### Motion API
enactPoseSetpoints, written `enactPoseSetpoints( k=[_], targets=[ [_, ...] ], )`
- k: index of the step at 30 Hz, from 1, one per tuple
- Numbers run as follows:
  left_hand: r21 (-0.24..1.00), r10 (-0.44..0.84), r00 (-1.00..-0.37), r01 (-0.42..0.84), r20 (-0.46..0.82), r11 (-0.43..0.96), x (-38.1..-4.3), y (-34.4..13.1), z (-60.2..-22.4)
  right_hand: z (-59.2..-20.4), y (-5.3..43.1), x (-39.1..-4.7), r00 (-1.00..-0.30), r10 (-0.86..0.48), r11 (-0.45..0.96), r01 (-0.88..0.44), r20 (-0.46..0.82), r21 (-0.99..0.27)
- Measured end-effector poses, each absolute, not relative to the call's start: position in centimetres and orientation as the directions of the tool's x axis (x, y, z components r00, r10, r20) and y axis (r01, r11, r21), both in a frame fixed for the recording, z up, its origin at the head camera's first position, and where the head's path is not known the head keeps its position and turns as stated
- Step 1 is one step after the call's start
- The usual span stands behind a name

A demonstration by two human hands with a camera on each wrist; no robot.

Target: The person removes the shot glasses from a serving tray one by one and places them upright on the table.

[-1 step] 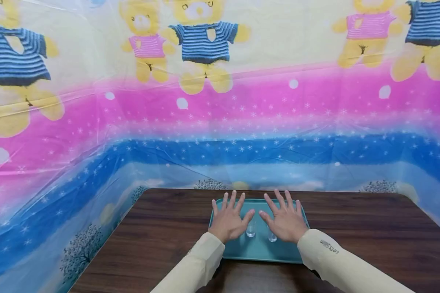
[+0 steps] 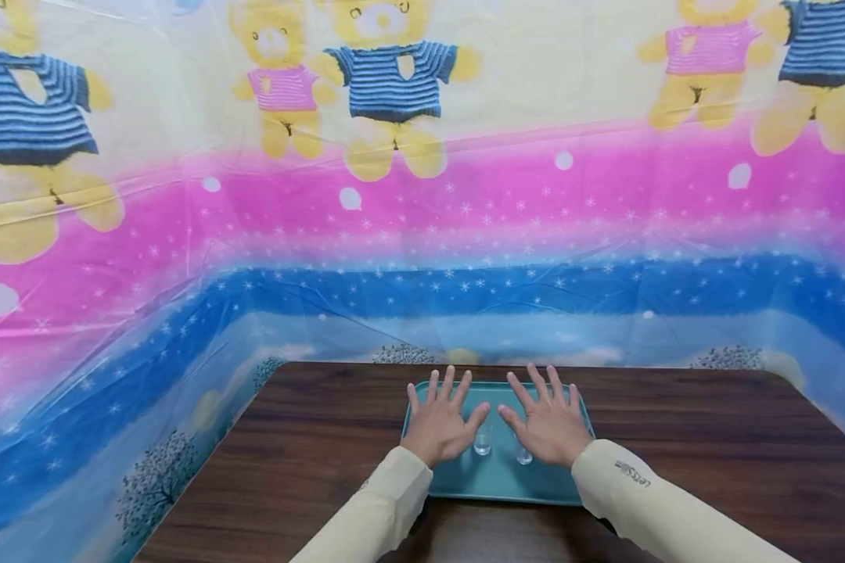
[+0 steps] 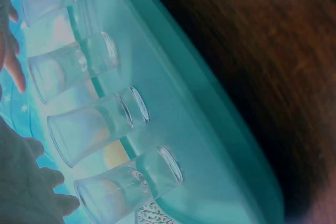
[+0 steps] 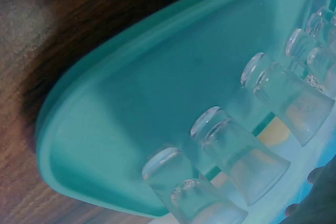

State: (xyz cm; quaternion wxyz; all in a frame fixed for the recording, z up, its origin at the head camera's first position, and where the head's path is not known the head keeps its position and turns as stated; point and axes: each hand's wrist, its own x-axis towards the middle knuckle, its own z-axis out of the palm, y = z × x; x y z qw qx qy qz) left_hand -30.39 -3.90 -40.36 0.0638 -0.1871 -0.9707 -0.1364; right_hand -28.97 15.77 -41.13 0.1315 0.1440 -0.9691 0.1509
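Both bare hands stretch forward over a teal tray, palms down with fingers spread. The left hand hovers above the tray's left half and grips nothing. Over the right half is the right hand, likewise holding nothing. Between and below the thumbs show the bases of two clear glasses. In the left wrist view, several glasses stand upright in a row, beside the shadowed left hand. The right wrist view shows more upright glasses near the right hand's dark edge. From the head, the hands hide most glasses.
The tray lies on a dark brown wooden table, near its front. A printed curtain with bears, snowflakes and trees hangs behind the table and along its sides. Long cream sleeves cover both forearms, reaching in from the front.
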Motion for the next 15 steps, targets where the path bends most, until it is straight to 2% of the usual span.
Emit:
enactPoseSetpoints(
  k=[7,11,15],
  targets=[
    [0.285,0.338,-0.923,0.379,0.185,0.88,-30.6,-4.6,-39.9,-40.8,16.6,-29.0,-0.909,-0.267,0.887,-0.362,0.32,-0.287],
    [0.434,0.275,-0.93,0.358,0.244,0.827,-30.6,-7.1,-39.0,-40.2,18.7,-29.0,-0.891,-0.304,0.829,-0.422,0.338,-0.367],
    [0.569,0.197,-0.955,0.29,0.22,0.77,-30.7,-10.5,-38.6,-39.8,21.6,-29.0,-0.881,-0.337,0.784,-0.458,0.331,-0.419]
  ],
)
